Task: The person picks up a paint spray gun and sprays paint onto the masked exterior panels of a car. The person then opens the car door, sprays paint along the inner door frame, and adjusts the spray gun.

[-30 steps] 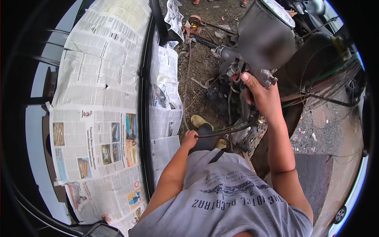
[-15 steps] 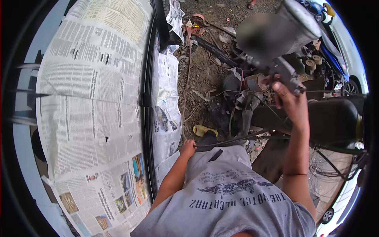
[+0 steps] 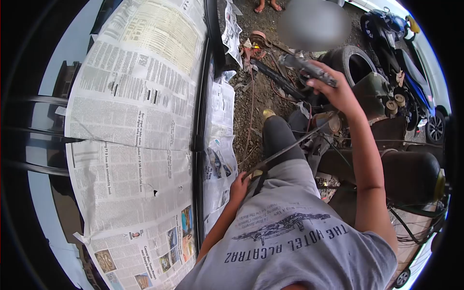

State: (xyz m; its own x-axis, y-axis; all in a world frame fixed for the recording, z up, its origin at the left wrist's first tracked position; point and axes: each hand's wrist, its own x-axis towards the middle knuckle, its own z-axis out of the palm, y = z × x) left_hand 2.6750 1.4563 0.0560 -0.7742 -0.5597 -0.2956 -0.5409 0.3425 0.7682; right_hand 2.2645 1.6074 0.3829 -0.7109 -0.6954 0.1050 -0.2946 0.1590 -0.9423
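In my right hand [image 3: 340, 92], raised at upper right, is a spray gun [image 3: 309, 70] with a dark, stained body; my fingers wrap its grip. A grey blurred patch covers the area just beyond it, so its cup cannot be made out. A dark hose [image 3: 295, 145] runs from near the gun down across my leg to my left hand [image 3: 238, 187], which is closed around it by my waist. To the left of that hand, sheets of newspaper [image 3: 130, 116] cover a large panel with a black edge strip [image 3: 199, 116].
Old tyres [image 3: 360, 63], a dark jug [image 3: 372, 92] and a motorcycle [image 3: 403, 63] stand at upper right. A dark cylinder [image 3: 406, 174] lies on the right. Hoses and rolls of tape [image 3: 258, 38] lie on gravel [image 3: 246, 104]. Another person's bare feet [image 3: 268, 6] show at the top.
My right hand has swung left and farther out with the spray gun, now tilted differently. My leg has come forward. The view has shifted, so the newspaper sits farther right. My left hand still grips the hose.
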